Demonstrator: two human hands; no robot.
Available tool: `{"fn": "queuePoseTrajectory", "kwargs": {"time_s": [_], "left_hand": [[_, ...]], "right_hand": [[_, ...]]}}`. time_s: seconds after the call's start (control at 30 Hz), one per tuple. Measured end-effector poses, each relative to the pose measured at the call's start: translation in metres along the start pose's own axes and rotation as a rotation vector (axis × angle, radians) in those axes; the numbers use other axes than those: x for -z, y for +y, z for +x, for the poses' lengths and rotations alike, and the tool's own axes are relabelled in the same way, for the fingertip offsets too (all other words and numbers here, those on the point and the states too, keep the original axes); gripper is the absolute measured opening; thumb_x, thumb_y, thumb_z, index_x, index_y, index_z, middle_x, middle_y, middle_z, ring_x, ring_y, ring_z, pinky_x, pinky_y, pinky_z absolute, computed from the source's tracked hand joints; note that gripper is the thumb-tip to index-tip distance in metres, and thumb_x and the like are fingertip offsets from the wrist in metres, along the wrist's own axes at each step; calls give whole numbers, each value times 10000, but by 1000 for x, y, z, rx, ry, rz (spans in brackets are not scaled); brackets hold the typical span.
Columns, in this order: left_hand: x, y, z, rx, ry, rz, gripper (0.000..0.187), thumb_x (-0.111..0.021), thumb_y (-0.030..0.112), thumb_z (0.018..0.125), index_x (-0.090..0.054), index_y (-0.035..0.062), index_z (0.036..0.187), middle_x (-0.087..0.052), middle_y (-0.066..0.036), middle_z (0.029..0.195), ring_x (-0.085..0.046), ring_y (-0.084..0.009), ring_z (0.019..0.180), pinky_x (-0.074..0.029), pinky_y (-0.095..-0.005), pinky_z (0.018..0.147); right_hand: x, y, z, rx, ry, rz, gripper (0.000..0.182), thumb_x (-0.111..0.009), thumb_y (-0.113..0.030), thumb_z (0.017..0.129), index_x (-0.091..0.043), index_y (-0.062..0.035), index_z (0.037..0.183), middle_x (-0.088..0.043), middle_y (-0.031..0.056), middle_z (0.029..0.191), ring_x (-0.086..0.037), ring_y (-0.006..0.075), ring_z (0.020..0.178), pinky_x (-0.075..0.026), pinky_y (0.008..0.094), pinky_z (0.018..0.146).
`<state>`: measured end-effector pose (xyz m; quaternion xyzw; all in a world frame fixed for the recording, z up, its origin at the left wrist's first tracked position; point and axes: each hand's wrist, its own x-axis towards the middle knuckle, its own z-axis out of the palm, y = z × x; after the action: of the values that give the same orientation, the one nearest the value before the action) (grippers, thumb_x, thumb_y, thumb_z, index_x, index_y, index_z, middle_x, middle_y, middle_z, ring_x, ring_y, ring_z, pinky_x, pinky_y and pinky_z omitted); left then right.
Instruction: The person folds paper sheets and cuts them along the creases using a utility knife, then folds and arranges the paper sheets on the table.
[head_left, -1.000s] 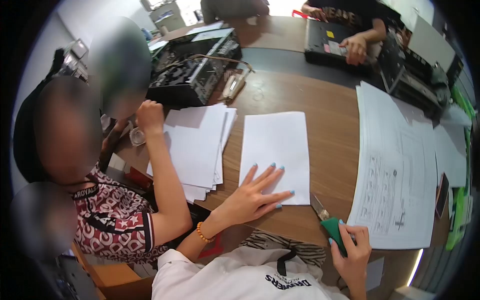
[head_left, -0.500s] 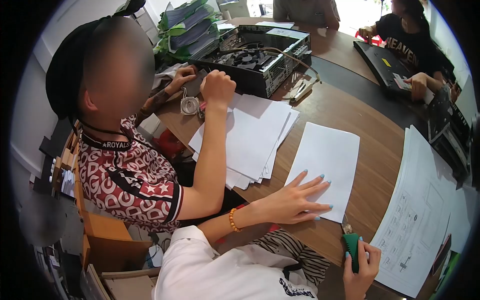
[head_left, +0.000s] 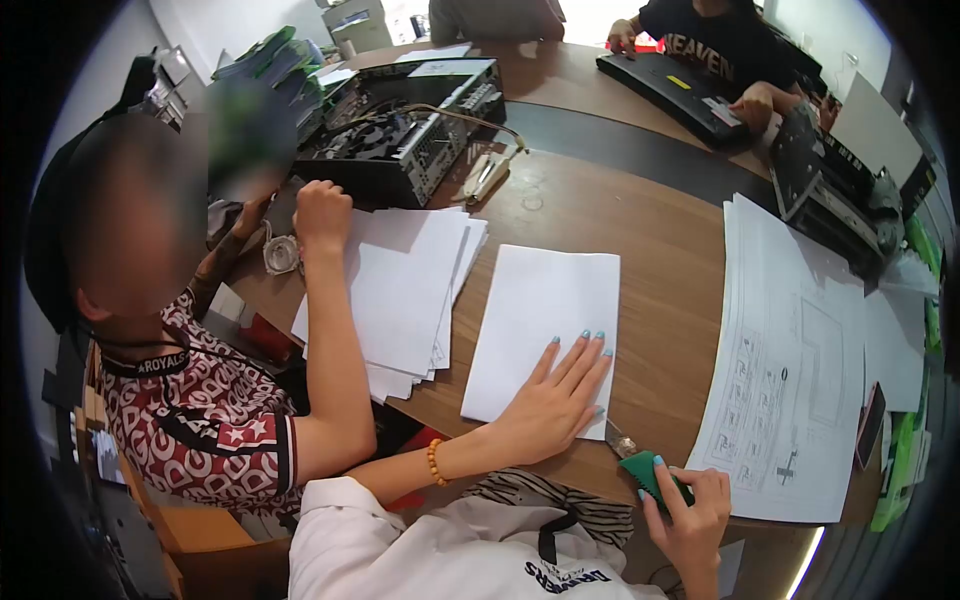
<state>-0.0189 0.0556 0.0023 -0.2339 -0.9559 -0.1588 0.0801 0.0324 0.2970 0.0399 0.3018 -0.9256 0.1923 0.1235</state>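
A folded white sheet of paper (head_left: 545, 320) lies on the wooden table in front of me. My left hand (head_left: 557, 400) rests flat on its lower right part, fingers stretched out and fairly close together. At the table's near edge, my right hand (head_left: 692, 508) is closed around the green handle of a utility knife (head_left: 640, 466). The knife's blade points up and left, its tip right at the sheet's bottom right corner.
A stack of white papers (head_left: 405, 300) lies left, beside a seated person's raised arm (head_left: 335, 350). Behind it stands an opened computer case (head_left: 400, 140). Printed drawings (head_left: 780, 370) cover the right side. Across the table, another person holds a black flat case (head_left: 680, 95).
The view has shifted to the right. My left hand's fingers have drawn closer together and moved toward the sheet's right side. The knife has tilted further left, its blade tip now at the corner.
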Motion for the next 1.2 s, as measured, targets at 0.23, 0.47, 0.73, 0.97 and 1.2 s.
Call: {"fn": "queuePoseTrajectory", "kwargs": {"time_s": [0.23, 0.47, 0.73, 0.97, 1.2], "left_hand": [[22, 8, -6, 139, -97, -148, 555, -569, 270, 845, -403, -8, 1295, -332, -202, 1392, -328, -323, 1288, -274, -455, 1040], [13, 0, -12, 25, -156, -47, 631, -475, 201, 856, -249, -92, 1368, -208, -228, 1463, -191, -345, 1369, -123, -491, 1099], [13, 1, -11, 51, -204, -6, 602, -399, 195, 885, -217, -68, 1395, -197, -218, 1472, -190, -314, 1375, -92, -454, 1114], [9, 3, -11, 35, -154, 16, 606, -446, 212, 863, -278, -89, 1361, -253, -229, 1447, -239, -320, 1358, -138, -483, 1095], [12, 4, -13, 27, -177, 1, 606, -440, 214, 864, -278, -101, 1355, -239, -240, 1449, -225, -337, 1360, -135, -490, 1094]], "right_hand": [[-1, -29, -24, -142, -27, 87, 447, -732, -79, 608, -653, -30, 1045, -574, 116, 826, -497, 246, 663, -395, 350, 562], [-1, -28, -29, -117, -21, 136, 424, -755, -74, 610, -669, -42, 1024, -550, 102, 830, -492, 215, 624, -406, 299, 513], [-10, -32, -28, -146, -13, 147, 444, -757, -82, 605, -667, -46, 1039, -556, 101, 818, -480, 204, 603, -398, 293, 495], [-14, -31, -22, -154, -19, 171, 464, -752, -54, 587, -659, -21, 1041, -551, 115, 835, -479, 221, 631, -394, 303, 509], [-12, -34, -25, -152, -12, 125, 469, -754, -69, 582, -660, -19, 1039, -548, 109, 831, -471, 213, 613, -383, 298, 493]]}}
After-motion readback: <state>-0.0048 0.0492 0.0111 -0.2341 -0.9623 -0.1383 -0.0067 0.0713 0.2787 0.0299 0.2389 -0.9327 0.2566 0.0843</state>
